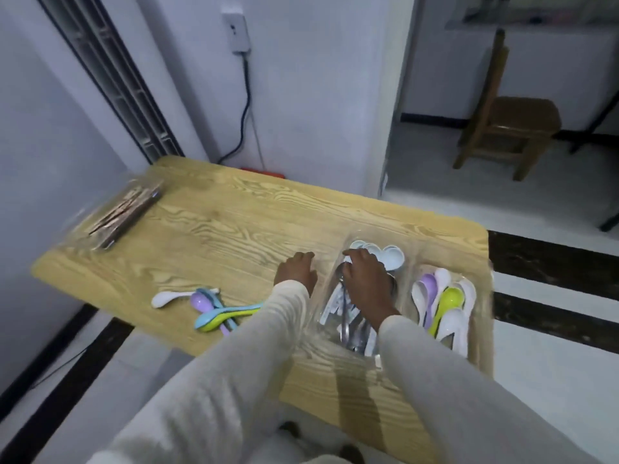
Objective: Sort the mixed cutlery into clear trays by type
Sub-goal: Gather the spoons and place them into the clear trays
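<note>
Your right hand (366, 277) reaches into the middle clear tray (322, 298), fingers curled down over the metal cutlery (350, 324); whether they grip a piece cannot be told. Your left hand (296, 271) rests loosely bent, holding nothing, on the worktop (234, 222) beside the tray. Loose plastic spoons (214, 309) wait left of those fingers. Steady the tray and lay handles parallel.

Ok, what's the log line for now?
right hand: fingers down in metal-cutlery tray | left hand: beside tray, on table | loose plastic spoons: unsorted on table
</note>
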